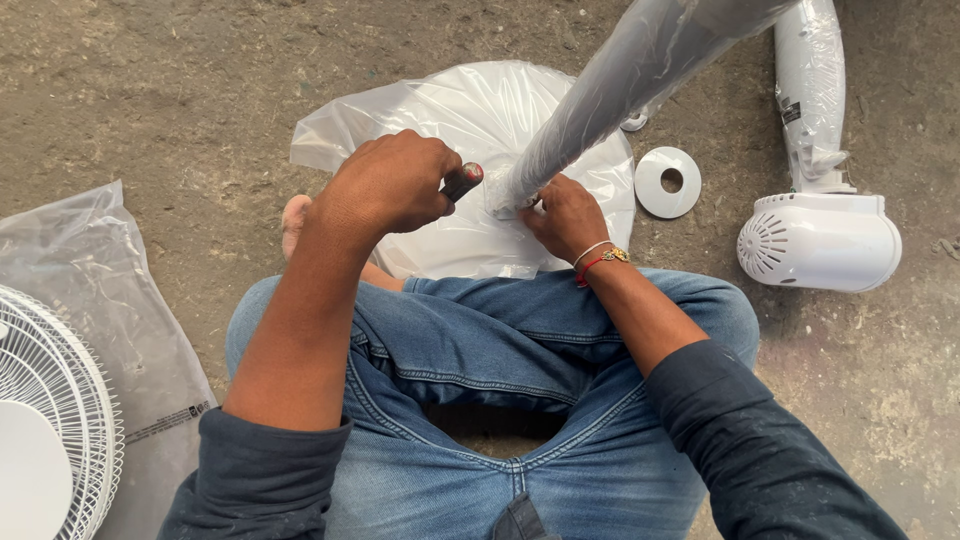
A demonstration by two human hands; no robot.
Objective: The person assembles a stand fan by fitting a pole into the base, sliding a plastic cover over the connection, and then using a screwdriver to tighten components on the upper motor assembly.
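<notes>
At the far left our wire fan grille (45, 400) lies unmounted on its plastic bag (120, 330), while our left hand (390, 185) is clenched around a dark-handled tool (462, 181) aimed at the foot of the plastic-wrapped pole (620, 85). Our right hand (565, 215) pinches the wrapping there, where the pole meets the round white base (450, 110), itself bagged, on the ground before our knees. Judging by the loose white collar ring (668, 182) and motor housing (820, 240) lying apart at right, we reckon assembly has barely begun.
</notes>
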